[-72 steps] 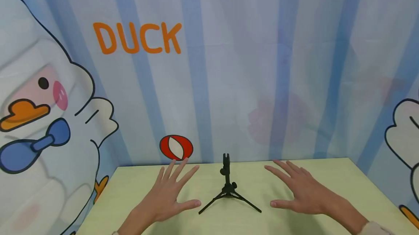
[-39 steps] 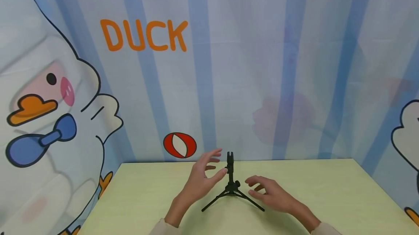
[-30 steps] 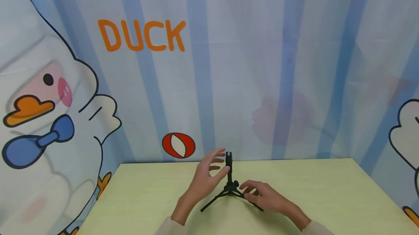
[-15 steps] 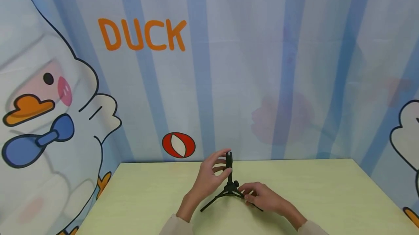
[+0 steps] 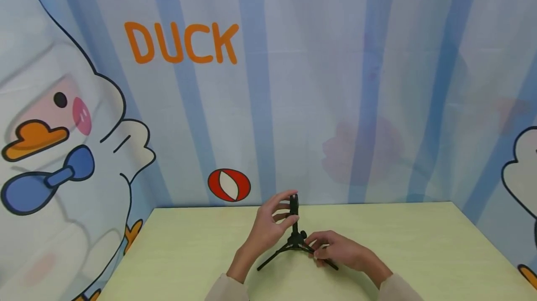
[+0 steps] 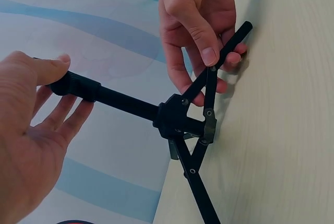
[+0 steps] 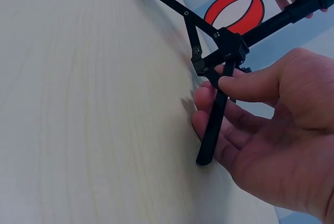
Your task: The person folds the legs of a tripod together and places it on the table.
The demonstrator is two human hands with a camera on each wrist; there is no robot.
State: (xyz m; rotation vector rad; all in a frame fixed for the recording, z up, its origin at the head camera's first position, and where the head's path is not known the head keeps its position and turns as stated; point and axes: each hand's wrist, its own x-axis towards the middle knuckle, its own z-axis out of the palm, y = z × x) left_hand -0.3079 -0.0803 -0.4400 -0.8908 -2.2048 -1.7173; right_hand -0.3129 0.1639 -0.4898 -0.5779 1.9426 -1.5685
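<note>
A small black tripod stand (image 5: 296, 239) stands upright on the table, its legs spread and its post pointing up. My left hand (image 5: 268, 224) grips the upper post from the left, thumb on the near side and fingertips at the top and behind. Low on the other side, my right hand (image 5: 340, 250) pinches the right leg. In the right wrist view the thumb lies over that leg (image 7: 211, 132) near the hub (image 7: 229, 45), with fingers behind it. The left wrist view shows the hinged braces (image 6: 209, 96) joining the legs to the centre tube.
The pale yellow table (image 5: 201, 240) ends at a blue-and-white striped curtain (image 5: 308, 105) close behind the tripod. Printed on the curtain are a large duck (image 5: 54, 161), orange letters and a red ball (image 5: 229, 185).
Both hands began spread apart on either side of the tripod and came inward. The left now grips the post and the right pinches a leg. The tripod stays in place.
</note>
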